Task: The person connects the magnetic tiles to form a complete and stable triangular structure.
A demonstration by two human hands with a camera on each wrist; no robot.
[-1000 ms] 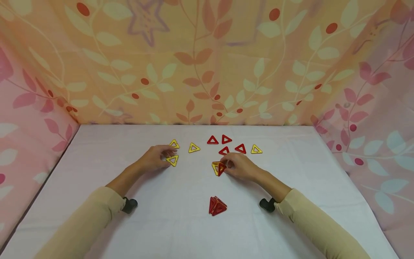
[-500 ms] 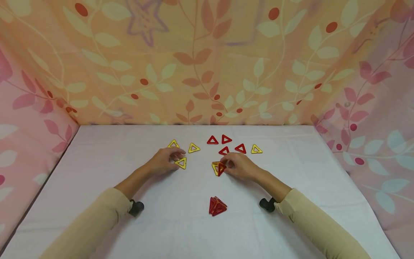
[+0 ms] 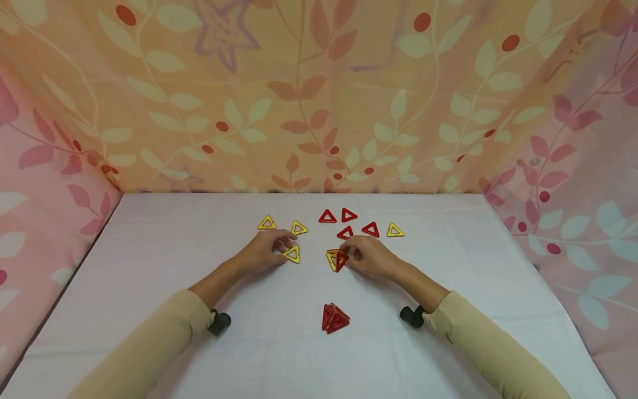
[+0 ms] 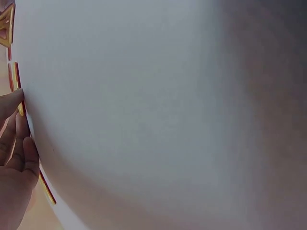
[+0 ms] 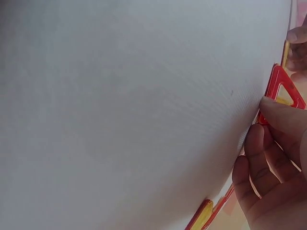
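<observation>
My left hand point(image 3: 266, 249) pinches a yellow triangular magnetic tile point(image 3: 297, 256) between thumb and fingers, close to the tabletop. In the left wrist view that tile point(image 4: 17, 74) shows almost edge-on. To the right, my right hand point(image 3: 371, 256) holds a red triangular tile point(image 5: 274, 86) by its edge. This red tile stands against yellow triangular tiles point(image 3: 330, 259), forming a small raised shape; its far side is hidden. A gap separates the left hand's tile from this shape. Nearer the front stands a red pyramid point(image 3: 335, 318) of triangular tiles.
Several loose red triangles point(image 3: 327, 216) lie behind my right hand, with a yellow triangle point(image 3: 395, 230) to their right. Two more yellow triangles point(image 3: 267, 223) lie behind my left hand. A patterned cloth point(image 3: 299, 111) encloses the white table point(image 3: 448, 238) at back and sides.
My left hand has moved right and slightly toward me with the yellow tile, away from the other yellow triangles and closer to the right hand. The right hand has stayed still.
</observation>
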